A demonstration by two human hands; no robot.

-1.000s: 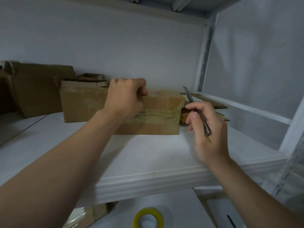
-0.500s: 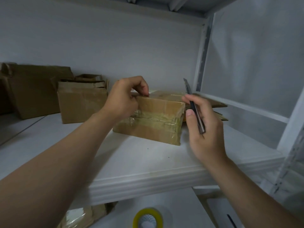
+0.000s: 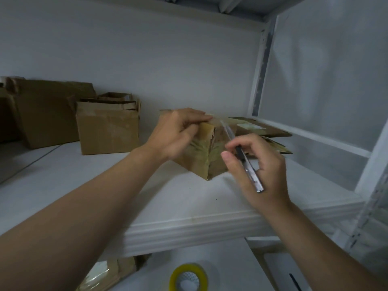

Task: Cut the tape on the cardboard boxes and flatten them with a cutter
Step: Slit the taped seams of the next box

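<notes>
- One taped box (image 3: 201, 158) is the piece in hand: it sits mid-shelf, tipped up on a lower corner, with a vertical edge turned toward me.
- The left hand (image 3: 178, 133) grips the box's top edge, fingers curled over it.
- The right hand (image 3: 264, 166) is wrapped round the cutter (image 3: 249, 169), whose thin blade points up and away along the box's upper right side (motion blur keeps me from telling whether the blade touches the tape).
- The box's low corner rests on the white shelf (image 3: 168, 202), back from the moulded front lip, and I see bare board in front of it and to its left.
- Flattened cardboard (image 3: 264, 129) lies stacked just behind the right hand, against the right side panel.
- An open-topped box (image 3: 107, 131) stands well apart on the left, with a larger box (image 3: 48, 114) beyond it near the frame's edge.
- A white back wall (image 3: 168, 59) closes the rear, and an upright post (image 3: 261, 70) marks the right rear corner.
- Below the lip, a roll of tape (image 3: 189, 277) lies on a white surface, with crumpled cardboard (image 3: 109, 271) to its left.
</notes>
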